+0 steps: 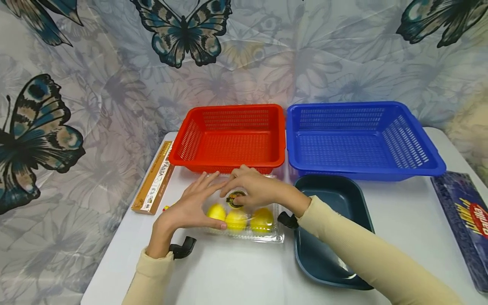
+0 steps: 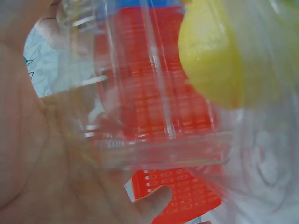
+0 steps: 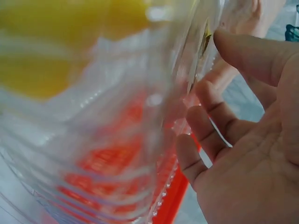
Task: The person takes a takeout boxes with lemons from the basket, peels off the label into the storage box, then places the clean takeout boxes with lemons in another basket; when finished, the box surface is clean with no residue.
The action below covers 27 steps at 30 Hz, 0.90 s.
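Note:
A clear plastic container [image 1: 272,236] with yellow lemons [image 1: 236,220] inside and a round dark label [image 1: 235,199] on its lid lies in front of the red basket. My left hand [image 1: 190,207] rests at its left side, fingers spread fairly straight and thumb along the front. Bent over the lid, my right hand [image 1: 257,186] has its thumb and index finger by the label. In the left wrist view, a lemon [image 2: 210,56] shows through the plastic beside my palm [image 2: 60,154]. The right wrist view shows my loosely bent fingers [image 3: 205,130] touching the lid, with gaps between them.
A red basket [image 1: 236,144] and a blue basket [image 1: 339,148] stand at the back. Right of the container is a dark teal tray [image 1: 331,271], partly under my right sleeve. A brown pasta box [image 1: 152,182] lies left, a dark blue pasta box [image 1: 461,228] far right.

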### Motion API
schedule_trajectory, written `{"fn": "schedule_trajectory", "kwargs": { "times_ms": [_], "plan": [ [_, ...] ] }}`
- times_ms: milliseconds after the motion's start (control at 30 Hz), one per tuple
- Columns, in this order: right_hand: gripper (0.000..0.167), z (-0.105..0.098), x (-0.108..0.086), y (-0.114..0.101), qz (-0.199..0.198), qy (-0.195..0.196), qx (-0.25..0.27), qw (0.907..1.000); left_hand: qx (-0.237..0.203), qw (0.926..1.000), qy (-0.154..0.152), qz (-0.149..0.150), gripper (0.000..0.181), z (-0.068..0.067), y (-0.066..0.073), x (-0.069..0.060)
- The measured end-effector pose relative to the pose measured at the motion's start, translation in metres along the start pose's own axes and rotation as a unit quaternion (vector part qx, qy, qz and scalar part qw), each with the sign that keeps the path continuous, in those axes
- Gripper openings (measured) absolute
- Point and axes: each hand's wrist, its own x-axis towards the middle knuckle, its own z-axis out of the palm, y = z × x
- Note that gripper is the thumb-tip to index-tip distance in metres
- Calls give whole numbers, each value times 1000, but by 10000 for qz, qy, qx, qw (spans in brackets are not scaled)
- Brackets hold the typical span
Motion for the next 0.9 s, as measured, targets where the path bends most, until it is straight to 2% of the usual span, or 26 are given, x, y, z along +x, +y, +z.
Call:
{"fn": "schedule_trajectory", "kwargs": {
  "times_ms": [167, 400, 667, 900],
  "plan": [
    [35, 5, 7, -5, 42, -271, -99, 9996, -3, 9999, 106, 23, 106, -1, -3, -5],
    [37, 10, 10, -7, 36, -347, -289, 9990, 4, 9999, 129, 54, 106, 0, -5, -9],
    [34, 9, 5, -6, 95, -291, -446, 9985, -41, 9996, 121, 266, 107, 1, -3, -5],
    [28, 5, 0, -1, 52, -200, -251, 9995, -139, 9992, 126, 360, 106, 3, -4, 1]
  ]
}}
